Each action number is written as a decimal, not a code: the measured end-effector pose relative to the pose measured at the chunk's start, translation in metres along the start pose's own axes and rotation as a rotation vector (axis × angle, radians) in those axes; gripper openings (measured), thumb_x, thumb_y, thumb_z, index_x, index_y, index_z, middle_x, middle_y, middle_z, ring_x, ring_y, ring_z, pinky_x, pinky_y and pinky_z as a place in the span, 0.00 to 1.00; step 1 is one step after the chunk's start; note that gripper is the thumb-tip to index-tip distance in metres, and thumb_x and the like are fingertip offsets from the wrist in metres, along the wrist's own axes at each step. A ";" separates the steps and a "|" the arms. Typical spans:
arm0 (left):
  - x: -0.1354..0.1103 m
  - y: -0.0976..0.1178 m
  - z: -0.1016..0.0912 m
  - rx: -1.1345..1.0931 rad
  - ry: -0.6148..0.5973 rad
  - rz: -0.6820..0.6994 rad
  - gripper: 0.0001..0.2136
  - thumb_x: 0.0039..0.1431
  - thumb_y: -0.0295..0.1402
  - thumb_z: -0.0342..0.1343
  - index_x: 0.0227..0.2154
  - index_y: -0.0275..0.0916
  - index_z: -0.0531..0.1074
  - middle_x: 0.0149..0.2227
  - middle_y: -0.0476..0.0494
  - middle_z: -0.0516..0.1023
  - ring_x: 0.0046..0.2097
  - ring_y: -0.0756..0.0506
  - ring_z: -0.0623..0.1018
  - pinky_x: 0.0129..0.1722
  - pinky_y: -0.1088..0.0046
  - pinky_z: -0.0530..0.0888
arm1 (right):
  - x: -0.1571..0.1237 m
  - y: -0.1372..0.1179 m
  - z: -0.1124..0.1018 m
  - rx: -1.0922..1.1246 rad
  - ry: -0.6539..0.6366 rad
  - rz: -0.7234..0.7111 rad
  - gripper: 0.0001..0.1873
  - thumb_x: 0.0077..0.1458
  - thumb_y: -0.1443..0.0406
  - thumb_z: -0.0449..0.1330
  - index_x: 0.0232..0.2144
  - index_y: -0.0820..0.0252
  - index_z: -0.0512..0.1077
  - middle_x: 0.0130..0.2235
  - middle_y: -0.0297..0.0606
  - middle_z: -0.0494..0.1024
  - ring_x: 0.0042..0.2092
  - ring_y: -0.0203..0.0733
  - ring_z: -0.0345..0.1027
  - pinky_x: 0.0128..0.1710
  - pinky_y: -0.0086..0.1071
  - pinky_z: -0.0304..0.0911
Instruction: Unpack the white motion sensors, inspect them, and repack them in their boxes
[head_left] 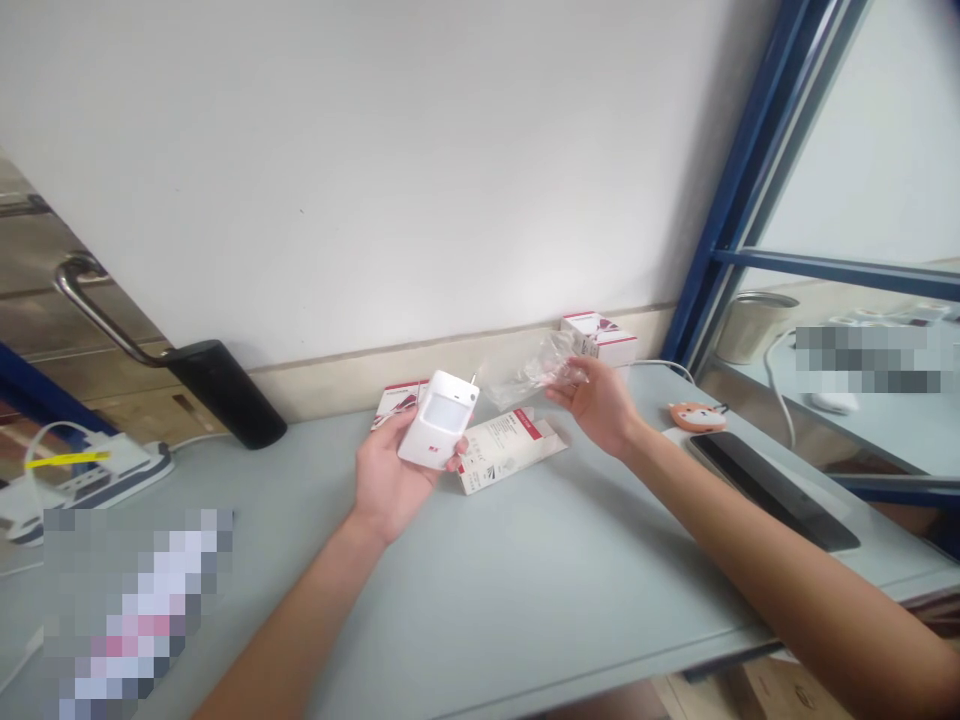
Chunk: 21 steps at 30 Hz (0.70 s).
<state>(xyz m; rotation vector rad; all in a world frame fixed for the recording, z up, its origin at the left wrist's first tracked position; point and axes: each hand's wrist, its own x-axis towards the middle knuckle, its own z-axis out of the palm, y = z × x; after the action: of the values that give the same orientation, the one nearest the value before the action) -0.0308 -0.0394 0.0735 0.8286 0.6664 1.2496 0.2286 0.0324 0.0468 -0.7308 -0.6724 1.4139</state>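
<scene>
Left hand: the left hand [390,480], centre of the frame, palm up, fingers curled round the sensor [439,420].
Sensor: white plastic, with a pale window on its upper face and a small red mark low down; it tilts back toward the wall, above the table [525,580].
Right hand: the right hand [600,405], right of centre, fingers pinched on a clear bag [529,368], which is crumpled and hangs out to the left of the hand.
Open box: a white and red box [506,450] lies flat on the table between the two hands, just right of the sensor.
Back boxes: two more boxes [604,338] stand against the wall, behind the bag.
Right edge: a dark phone [772,490] lies flat; an orange fox figure [697,415] sits beside its far end.
Left side: a black cylinder [225,390] leans at the wall; a power strip [97,470] at far left.
</scene>
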 end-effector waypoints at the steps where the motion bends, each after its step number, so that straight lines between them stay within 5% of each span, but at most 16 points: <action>1: -0.001 0.000 0.001 0.017 -0.013 -0.025 0.20 0.65 0.36 0.55 0.56 0.33 0.74 0.49 0.27 0.81 0.31 0.41 0.79 0.28 0.65 0.74 | 0.000 -0.001 0.000 0.017 0.006 0.012 0.03 0.55 0.65 0.62 0.32 0.55 0.70 0.36 0.36 0.81 0.35 0.40 0.78 0.40 0.33 0.77; 13: 0.001 -0.006 -0.008 -0.013 -0.048 -0.143 0.18 0.65 0.37 0.56 0.54 0.36 0.77 0.51 0.30 0.81 0.36 0.38 0.81 0.31 0.64 0.75 | -0.005 -0.010 0.003 0.180 -0.075 0.148 0.05 0.56 0.71 0.59 0.35 0.56 0.69 0.38 0.38 0.81 0.32 0.38 0.75 0.35 0.31 0.76; 21: 0.001 -0.011 -0.007 0.037 -0.120 -0.144 0.17 0.66 0.37 0.55 0.53 0.37 0.76 0.46 0.33 0.81 0.32 0.41 0.79 0.29 0.66 0.72 | -0.010 -0.008 0.006 0.011 -0.140 0.130 0.03 0.60 0.67 0.58 0.35 0.57 0.72 0.38 0.39 0.82 0.33 0.40 0.77 0.35 0.31 0.74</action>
<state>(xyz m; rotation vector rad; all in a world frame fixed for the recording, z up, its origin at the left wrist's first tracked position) -0.0306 -0.0385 0.0604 0.8643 0.6425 1.0526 0.2281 0.0221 0.0572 -0.6819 -0.7356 1.5980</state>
